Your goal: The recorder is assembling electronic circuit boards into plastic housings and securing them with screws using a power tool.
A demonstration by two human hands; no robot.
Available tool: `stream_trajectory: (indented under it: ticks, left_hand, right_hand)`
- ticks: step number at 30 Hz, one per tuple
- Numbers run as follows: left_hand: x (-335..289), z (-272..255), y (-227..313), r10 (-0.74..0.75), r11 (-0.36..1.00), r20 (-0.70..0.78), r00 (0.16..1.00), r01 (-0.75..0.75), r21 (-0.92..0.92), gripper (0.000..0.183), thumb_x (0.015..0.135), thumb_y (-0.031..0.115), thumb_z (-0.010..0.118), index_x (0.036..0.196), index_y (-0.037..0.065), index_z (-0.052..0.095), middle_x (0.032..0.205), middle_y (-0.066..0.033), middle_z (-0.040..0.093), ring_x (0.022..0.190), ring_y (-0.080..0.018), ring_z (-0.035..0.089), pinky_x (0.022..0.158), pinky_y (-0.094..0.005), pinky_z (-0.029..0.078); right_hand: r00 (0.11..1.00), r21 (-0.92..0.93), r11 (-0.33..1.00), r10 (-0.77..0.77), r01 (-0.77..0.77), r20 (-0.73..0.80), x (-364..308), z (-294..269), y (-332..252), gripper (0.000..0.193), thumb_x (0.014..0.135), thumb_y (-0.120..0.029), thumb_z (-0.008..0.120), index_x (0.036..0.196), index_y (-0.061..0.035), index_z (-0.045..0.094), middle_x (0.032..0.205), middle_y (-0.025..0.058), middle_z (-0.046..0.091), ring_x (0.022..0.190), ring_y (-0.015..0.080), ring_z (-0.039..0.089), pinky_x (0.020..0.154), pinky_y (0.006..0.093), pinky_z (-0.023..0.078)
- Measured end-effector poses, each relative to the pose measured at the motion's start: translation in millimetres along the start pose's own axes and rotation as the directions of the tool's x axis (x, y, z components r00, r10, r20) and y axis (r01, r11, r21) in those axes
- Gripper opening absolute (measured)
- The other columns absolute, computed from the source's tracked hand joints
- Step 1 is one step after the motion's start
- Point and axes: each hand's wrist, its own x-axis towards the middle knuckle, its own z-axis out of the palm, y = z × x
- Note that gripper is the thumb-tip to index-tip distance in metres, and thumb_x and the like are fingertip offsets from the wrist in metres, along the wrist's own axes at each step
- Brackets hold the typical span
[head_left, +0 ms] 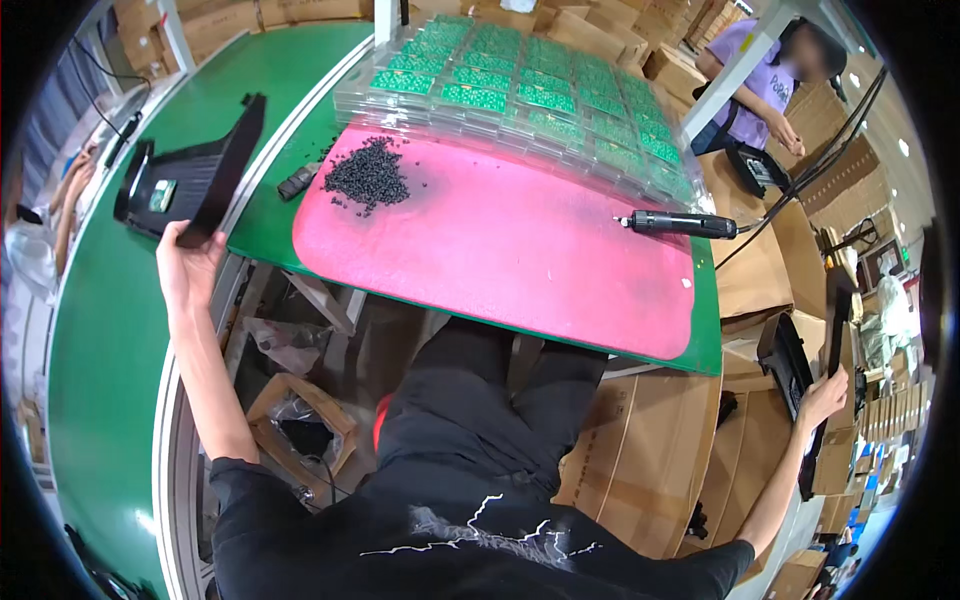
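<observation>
At the far left my left hand is closed on the near end of a black plastic housing, which is over the green belt. A small green circuit board shows inside this housing. Out at the far right, my right hand grips a thin black plastic panel, held upright. Beside that hand, another black plastic shell lies by the cardboard boxes. Whether the right hand touches this shell too, I cannot tell.
Before me a pink mat carries a pile of small black screws and a black electric screwdriver. Clear trays of green circuit boards stand behind it. A co-worker handles a black housing at the upper right.
</observation>
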Motion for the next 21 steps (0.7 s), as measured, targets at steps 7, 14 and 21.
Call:
stream_trajectory:
  ticks: [7,14,21]
  left_hand:
    - [88.9,-36.0,-12.4,0.313,0.899,-0.298,0.902,-0.382,-0.212,0.073,0.093,0.030,0.073,0.141,-0.011,0.037,0.148,-0.0275,0.034,0.141,-0.0356,0.034,0.110,-0.0524,0.046]
    - [4.1,159.3,-90.4,0.174,0.955,0.437,0.882,-0.260,0.145,0.047,0.097,0.018,0.063,0.138,0.000,0.047,0.134,-0.0138,0.058,0.123,-0.0213,0.056,0.101,-0.0399,0.047]
    - [-5.4,294.9,-138.9,-0.405,0.348,0.911,0.082,-0.907,0.237,0.063,0.081,0.021,0.078,0.136,0.005,0.051,0.129,-0.0148,0.059,0.120,-0.0303,0.058,0.101,-0.0404,0.048]
  right_hand:
    - [0.933,0.596,0.718,-0.298,0.359,-0.203,59.7,-140.6,-120.8,0.025,0.094,-0.002,0.059,0.119,-0.0019,0.061,0.103,0.0178,0.063,0.091,0.0366,0.064,0.077,0.0417,0.052]
    - [0.543,0.815,0.156,-0.811,0.559,-0.218,32.7,-252.9,-276.0,0.024,0.079,-0.011,0.064,0.103,-0.0135,0.061,0.085,0.0047,0.053,0.074,0.0227,0.061,0.051,0.0334,0.054]
    - [0.431,0.804,-0.224,-0.749,0.550,-0.503,21.6,-254.6,-366.1,0.016,0.083,-0.024,0.069,0.083,-0.0116,0.059,0.074,0.0010,0.051,0.065,0.0148,0.060,0.043,0.0311,0.048]
